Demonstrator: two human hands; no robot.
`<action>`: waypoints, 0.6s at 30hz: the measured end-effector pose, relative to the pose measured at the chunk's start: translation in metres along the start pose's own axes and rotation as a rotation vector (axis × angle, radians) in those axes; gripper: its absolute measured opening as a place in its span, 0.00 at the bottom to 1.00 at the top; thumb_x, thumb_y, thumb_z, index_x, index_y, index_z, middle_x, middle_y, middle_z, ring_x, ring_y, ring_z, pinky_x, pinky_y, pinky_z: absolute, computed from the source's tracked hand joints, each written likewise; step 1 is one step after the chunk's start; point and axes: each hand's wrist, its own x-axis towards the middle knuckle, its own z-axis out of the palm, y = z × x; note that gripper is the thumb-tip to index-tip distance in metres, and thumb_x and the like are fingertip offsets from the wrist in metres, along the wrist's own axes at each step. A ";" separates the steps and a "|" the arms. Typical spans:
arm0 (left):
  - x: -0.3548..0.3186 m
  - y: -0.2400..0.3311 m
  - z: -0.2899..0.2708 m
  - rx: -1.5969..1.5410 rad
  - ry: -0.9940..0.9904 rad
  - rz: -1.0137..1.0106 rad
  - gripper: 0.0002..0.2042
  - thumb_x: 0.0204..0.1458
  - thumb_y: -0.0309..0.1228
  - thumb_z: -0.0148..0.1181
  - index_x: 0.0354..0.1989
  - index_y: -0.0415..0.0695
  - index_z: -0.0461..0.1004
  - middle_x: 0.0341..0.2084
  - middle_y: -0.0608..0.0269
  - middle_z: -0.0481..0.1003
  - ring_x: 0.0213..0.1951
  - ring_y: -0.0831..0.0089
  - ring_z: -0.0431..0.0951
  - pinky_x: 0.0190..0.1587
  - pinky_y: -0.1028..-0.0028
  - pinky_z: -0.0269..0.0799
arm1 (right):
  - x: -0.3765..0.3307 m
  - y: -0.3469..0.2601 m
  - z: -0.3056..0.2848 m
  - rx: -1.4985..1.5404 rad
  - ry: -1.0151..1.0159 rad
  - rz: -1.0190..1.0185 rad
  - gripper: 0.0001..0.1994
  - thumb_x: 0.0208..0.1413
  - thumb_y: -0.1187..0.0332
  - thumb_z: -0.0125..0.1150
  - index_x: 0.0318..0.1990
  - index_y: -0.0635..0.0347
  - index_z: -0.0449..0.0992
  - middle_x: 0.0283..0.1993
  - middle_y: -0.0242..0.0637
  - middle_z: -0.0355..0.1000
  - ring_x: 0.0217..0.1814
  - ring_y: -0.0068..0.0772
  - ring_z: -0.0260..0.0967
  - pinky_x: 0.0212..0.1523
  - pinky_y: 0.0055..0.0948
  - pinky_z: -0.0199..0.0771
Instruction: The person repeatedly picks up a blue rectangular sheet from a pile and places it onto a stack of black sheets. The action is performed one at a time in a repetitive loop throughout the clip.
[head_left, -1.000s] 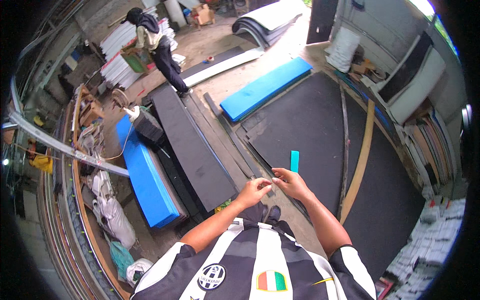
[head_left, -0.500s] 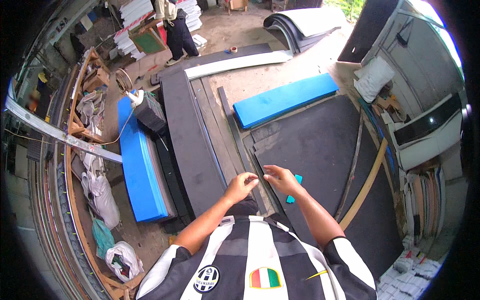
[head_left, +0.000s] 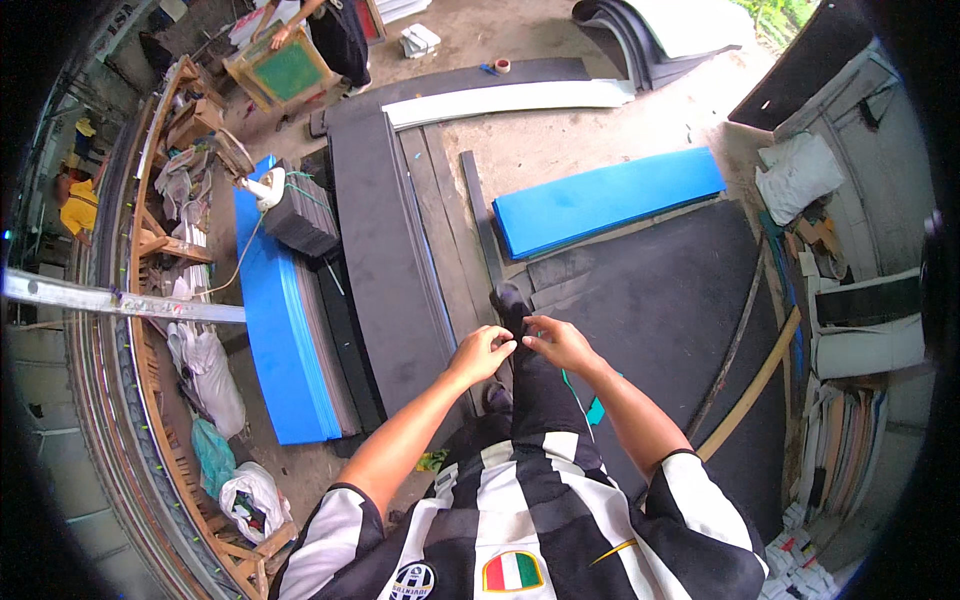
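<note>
left hand [head_left: 483, 352] | fingertips meet right hand [head_left: 560, 343] | above black floor sheet [head_left: 660, 290]

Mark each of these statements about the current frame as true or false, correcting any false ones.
1. The left hand and right hand meet close together in front of the person. True.
2. The long blue foam sheet stands upright against a wall. False: it lies flat on the floor.
3. A small teal strip lies on the large dark mat beside the right forearm. True.
4. Another person holds a red bucket. False: they hold a green-panelled wooden frame.
</note>
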 end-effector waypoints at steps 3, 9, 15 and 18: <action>0.065 -0.027 0.000 -0.027 0.011 -0.073 0.16 0.57 0.41 0.66 0.46 0.43 0.81 0.41 0.53 0.80 0.36 0.63 0.83 0.44 0.63 0.78 | 0.075 0.035 0.003 -0.062 -0.042 -0.008 0.28 0.57 0.53 0.69 0.63 0.55 0.74 0.53 0.47 0.79 0.51 0.43 0.79 0.52 0.41 0.78; 0.198 -0.120 0.028 -0.029 0.057 -0.261 0.13 0.57 0.38 0.66 0.44 0.42 0.81 0.40 0.52 0.81 0.34 0.63 0.82 0.41 0.63 0.78 | 0.231 0.129 0.025 -0.282 -0.126 0.168 0.33 0.53 0.50 0.70 0.66 0.46 0.69 0.56 0.48 0.74 0.60 0.53 0.73 0.55 0.49 0.77; 0.330 -0.225 0.075 -0.029 0.040 -0.373 0.14 0.57 0.39 0.66 0.44 0.42 0.80 0.40 0.51 0.81 0.34 0.60 0.82 0.42 0.62 0.77 | 0.405 0.278 0.086 -0.680 -0.283 0.174 0.20 0.61 0.60 0.59 0.60 0.46 0.70 0.55 0.45 0.71 0.57 0.48 0.74 0.49 0.47 0.80; 0.381 -0.286 0.106 -0.009 0.067 -0.409 0.14 0.58 0.40 0.65 0.44 0.42 0.80 0.39 0.51 0.80 0.35 0.60 0.82 0.43 0.61 0.77 | 0.476 0.319 0.111 -0.795 -0.368 0.145 0.16 0.64 0.62 0.54 0.58 0.44 0.71 0.53 0.41 0.71 0.56 0.45 0.74 0.47 0.44 0.80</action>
